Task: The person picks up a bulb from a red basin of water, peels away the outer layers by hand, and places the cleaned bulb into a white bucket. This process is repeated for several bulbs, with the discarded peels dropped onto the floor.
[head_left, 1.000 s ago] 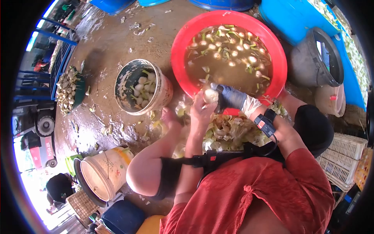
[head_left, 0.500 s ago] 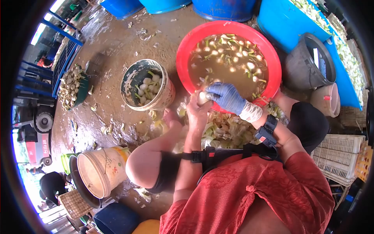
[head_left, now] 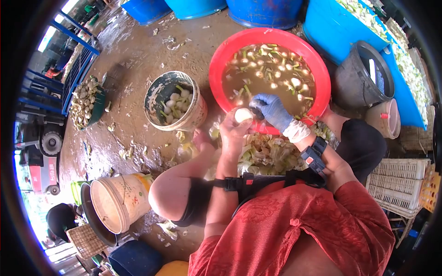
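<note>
Over the near rim of the red basin, my bare left hand is wrapped round a peeled white garlic bulb, its round face turned up. My right hand, in a blue glove with dark fingertips, is just right of the bulb, its fingers curled together. Whatever they hold, if anything, is hidden. Murky water fills the basin, and several garlic bulbs with green stems float in it. Below my hands lies a heap of peeled skins.
Left of the basin stands a dirty bucket with several white bulbs inside. A black bucket and a pink bucket are at the right. A cream bucket lies tipped near my knee. White crates are stacked at the right.
My right hand has moved slightly right, off the bulb. More of the bulb's white face now shows in my left hand. The floating bulbs have shifted a little.
</note>
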Tool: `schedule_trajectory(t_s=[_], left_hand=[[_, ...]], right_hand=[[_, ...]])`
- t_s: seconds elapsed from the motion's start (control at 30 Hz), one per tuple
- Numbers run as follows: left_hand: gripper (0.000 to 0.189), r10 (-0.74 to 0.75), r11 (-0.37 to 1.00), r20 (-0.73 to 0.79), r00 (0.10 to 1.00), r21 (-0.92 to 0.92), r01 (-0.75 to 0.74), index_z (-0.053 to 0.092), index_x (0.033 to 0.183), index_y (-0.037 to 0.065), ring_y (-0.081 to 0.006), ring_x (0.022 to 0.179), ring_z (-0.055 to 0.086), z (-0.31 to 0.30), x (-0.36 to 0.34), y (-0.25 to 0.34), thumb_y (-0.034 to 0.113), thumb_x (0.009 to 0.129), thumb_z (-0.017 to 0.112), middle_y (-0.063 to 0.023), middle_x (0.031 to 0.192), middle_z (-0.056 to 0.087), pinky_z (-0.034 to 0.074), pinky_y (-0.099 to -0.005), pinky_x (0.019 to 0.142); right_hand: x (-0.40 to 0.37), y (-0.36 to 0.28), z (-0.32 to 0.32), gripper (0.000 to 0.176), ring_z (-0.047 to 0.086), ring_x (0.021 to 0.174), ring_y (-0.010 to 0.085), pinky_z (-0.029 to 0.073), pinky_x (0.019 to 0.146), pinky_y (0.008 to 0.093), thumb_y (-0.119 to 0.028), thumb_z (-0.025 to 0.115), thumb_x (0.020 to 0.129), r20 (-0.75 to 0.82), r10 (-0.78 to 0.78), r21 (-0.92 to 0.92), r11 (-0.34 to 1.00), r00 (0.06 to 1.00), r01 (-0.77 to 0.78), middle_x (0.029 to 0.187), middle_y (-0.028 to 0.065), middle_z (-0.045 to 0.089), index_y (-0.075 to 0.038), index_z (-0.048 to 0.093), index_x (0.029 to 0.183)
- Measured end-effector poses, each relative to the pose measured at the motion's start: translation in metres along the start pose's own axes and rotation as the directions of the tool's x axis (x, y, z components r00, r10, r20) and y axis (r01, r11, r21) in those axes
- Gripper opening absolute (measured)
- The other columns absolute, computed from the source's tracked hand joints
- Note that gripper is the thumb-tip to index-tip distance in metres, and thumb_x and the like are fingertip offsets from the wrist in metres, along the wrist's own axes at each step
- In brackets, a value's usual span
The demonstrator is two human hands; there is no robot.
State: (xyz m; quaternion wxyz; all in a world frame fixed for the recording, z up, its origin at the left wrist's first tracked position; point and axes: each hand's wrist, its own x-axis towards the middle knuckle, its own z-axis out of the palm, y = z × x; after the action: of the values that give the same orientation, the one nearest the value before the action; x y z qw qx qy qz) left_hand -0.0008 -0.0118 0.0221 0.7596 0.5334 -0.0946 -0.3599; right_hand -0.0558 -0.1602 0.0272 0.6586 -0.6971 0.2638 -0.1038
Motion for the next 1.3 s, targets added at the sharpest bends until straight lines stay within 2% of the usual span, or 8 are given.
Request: schedule_trajectory(t_s=[0.13, 0.3, 0.67, 0.97, 1.07, 1.2, 1.27, 1.3], left_hand=[[0.047, 0.04, 0.992, -0.047, 0.998, 0.123, -0.034, 0.05, 0.12, -0.005, -0.0152, 0.069, 0.063, 0.0, 0.002, -0.003, 0.003, 0.077, 0.064, -0.0104, 0.087, 0.063, 0.055, -0.0272, 0.061], [0.049, 0.017, 0.978, -0.061, 0.998, 0.211, -0.004, 0.049, 0.121, -0.005, -0.0154, 0.069, 0.062, 0.0, 0.001, -0.008, 0.003, 0.076, 0.065, -0.0106, 0.087, 0.063, 0.055, -0.0273, 0.061], [0.044, -0.004, 1.0, -0.069, 0.998, 0.005, 0.004, 0.053, 0.118, -0.004, -0.0143, 0.067, 0.062, 0.003, 0.0, -0.002, 0.002, 0.076, 0.065, -0.0078, 0.085, 0.063, 0.054, -0.0258, 0.059], [0.043, 0.182, 0.885, -0.075, 0.98, 0.447, -0.129, 0.055, 0.116, -0.003, -0.013, 0.066, 0.062, -0.001, 0.003, -0.017, 0.0, 0.075, 0.066, -0.0077, 0.086, 0.064, 0.053, -0.0248, 0.057], [0.042, 0.05, 0.976, -0.069, 0.996, 0.213, -0.034, 0.055, 0.117, -0.002, -0.0132, 0.066, 0.062, 0.002, -0.001, -0.008, -0.001, 0.076, 0.065, -0.0071, 0.086, 0.064, 0.054, -0.0255, 0.057], [0.04, 0.006, 0.992, 0.066, 0.998, -0.124, 0.002, 0.052, 0.119, 0.002, -0.0161, 0.067, 0.061, 0.001, -0.004, 0.002, 0.005, 0.081, 0.065, -0.0083, 0.087, 0.062, 0.053, -0.0286, 0.058], [0.042, 0.044, 0.905, 0.2, 0.979, -0.422, 0.046, 0.048, 0.121, 0.004, -0.0183, 0.066, 0.057, -0.003, -0.003, 0.006, 0.023, 0.087, 0.062, -0.0097, 0.085, 0.059, 0.05, -0.0311, 0.056], [0.047, 0.053, 0.905, 0.211, 0.976, -0.424, 0.042, 0.044, 0.122, 0.007, -0.0183, 0.063, 0.051, -0.006, -0.002, 0.008, 0.042, 0.091, 0.051, -0.0099, 0.081, 0.055, 0.045, -0.0305, 0.052]], right_hand=[[-0.012, -0.002, 0.003, 0.012, 0.057, 0.062, 0.0311, 0.046, 0.058, 0.0379, -0.019, 0.066, 0.078, 0.105, -0.488, -0.474, 0.741, 0.866, 0.475, 0.069, 0.0127, 0.059, -0.008, 0.062, 0.081], [-0.009, 0.011, 0.006, 0.007, 0.058, 0.066, 0.033, 0.046, 0.061, 0.0414, -0.013, 0.062, 0.075, 0.088, -0.58, -0.641, 0.589, 0.81, 0.492, 0.07, 0.0128, 0.059, -0.009, 0.06, 0.08], [-0.006, 0.003, -0.007, 0.008, 0.06, 0.063, 0.0257, 0.048, 0.061, 0.0374, -0.012, 0.063, 0.08, 0.082, -0.367, -0.302, 0.877, 0.926, 0.374, 0.072, 0.0126, 0.062, -0.005, 0.063, 0.084], [-0.009, 0.014, 0.009, 0.008, 0.059, 0.064, 0.0342, 0.047, 0.061, 0.0413, -0.012, 0.059, 0.075, 0.036, -0.447, -0.671, 0.652, 0.894, 0.353, 0.069, 0.0162, 0.061, -0.005, 0.063, 0.076], [0.001, 0.022, 0.0, 0.007, 0.059, 0.059, 0.0298, 0.047, 0.058, 0.0381, -0.009, 0.059, 0.075, 0.033, -0.418, -0.369, 0.839, 0.908, 0.4, 0.067, 0.0167, 0.06, -0.003, 0.062, 0.076], [0.012, 0.037, -0.015, 0.009, 0.055, 0.05, 0.0227, 0.048, 0.055, 0.0352, -0.008, 0.059, 0.076, -0.034, 0.116, 0.034, 0.993, 0.993, -0.115, 0.062, 0.0127, 0.06, -0.001, 0.064, 0.075], [0.032, 0.08, -0.023, 0.011, 0.057, 0.052, 0.0231, 0.049, 0.056, 0.0347, -0.012, 0.06, 0.075, -0.057, -0.106, -0.487, 0.871, 0.993, 0.065, 0.062, 0.012, 0.061, -0.003, 0.065, 0.071], [0.031, 0.083, -0.028, 0.015, 0.059, 0.056, 0.0242, 0.049, 0.058, 0.0345, -0.018, 0.062, 0.073, 0.223, -0.135, -0.815, 0.517, 0.965, 0.261, 0.064, 0.0128, 0.062, -0.004, 0.066, 0.068]])
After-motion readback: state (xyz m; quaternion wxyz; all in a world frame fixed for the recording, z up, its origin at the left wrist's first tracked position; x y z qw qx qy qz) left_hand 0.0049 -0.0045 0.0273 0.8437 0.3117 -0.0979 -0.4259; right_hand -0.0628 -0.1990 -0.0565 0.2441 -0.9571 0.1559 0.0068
